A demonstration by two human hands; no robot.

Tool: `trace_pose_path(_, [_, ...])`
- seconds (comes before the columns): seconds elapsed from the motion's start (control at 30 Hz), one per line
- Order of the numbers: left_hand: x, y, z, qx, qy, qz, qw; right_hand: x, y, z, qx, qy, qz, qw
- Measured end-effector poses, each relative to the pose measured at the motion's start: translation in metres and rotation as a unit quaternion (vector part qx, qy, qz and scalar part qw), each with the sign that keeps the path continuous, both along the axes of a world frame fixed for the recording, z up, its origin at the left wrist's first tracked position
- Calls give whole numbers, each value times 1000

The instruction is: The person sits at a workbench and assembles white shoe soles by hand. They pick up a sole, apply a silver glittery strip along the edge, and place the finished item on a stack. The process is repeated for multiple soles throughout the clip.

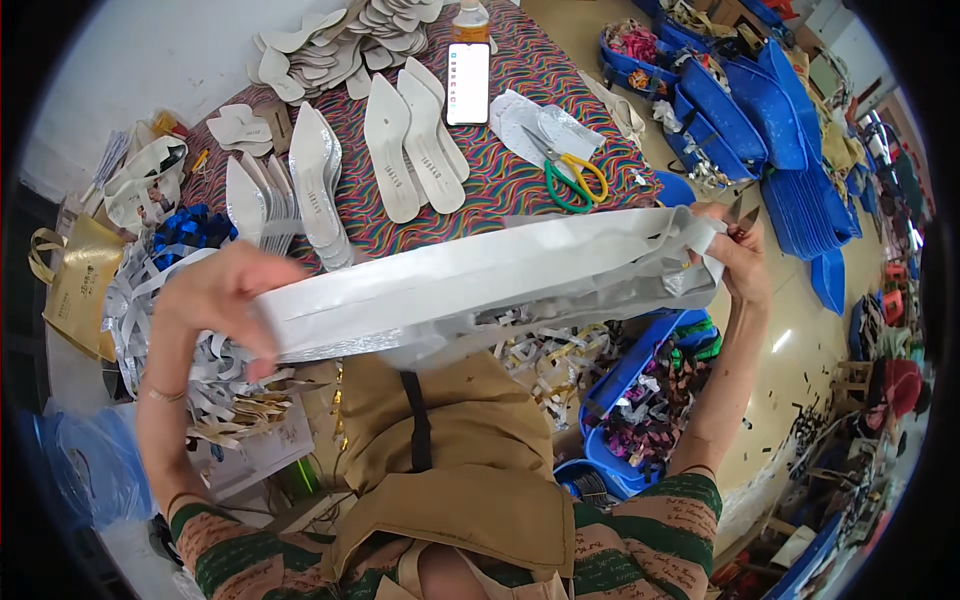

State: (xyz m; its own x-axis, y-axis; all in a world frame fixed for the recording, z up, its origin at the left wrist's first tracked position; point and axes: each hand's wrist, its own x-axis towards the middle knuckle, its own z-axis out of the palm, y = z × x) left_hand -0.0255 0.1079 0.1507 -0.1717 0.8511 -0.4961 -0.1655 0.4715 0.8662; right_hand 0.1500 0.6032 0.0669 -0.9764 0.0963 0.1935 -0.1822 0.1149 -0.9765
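A long white band of sheet material [480, 275] with a silvery face stretches between my hands above my lap. My left hand [225, 300] is at its left end, thumb and fingers curved around the edges, somewhat blurred. The other end is bunched in my right hand [738, 262], with folded, silvery layers hanging beneath. Two dark pointed blades [743, 215] stick out from the right hand's fingers; their handles are hidden. Beyond the band, shoe-shaped insoles [388, 145] lie in stacks on the patterned tablecloth [530, 60].
Scissors with green and yellow handles [575, 180] lie on white pieces. A lit phone [468, 85] leans near a bottle [470, 22]. Silver strips [215, 365] heap at left. A blue bin of scraps [640, 400] stands at right, with stacked blue bins [745, 110] beyond.
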Motion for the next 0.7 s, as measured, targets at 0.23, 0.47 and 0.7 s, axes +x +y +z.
trace_pose_path(0.23, [16, -117, -1, 24, 20, 125, 992, 19, 16, -9, 16, -52, 5, 999])
trace_pose_path(0.47, [98, -155, -129, -118, -117, 268, 949, 40, 46, 7, 108, -132, 17, 985])
trace_pose_path(0.7, [129, -158, -178, -72, -189, 283, 938, 45, 36, 13, 219, -210, 24, 953])
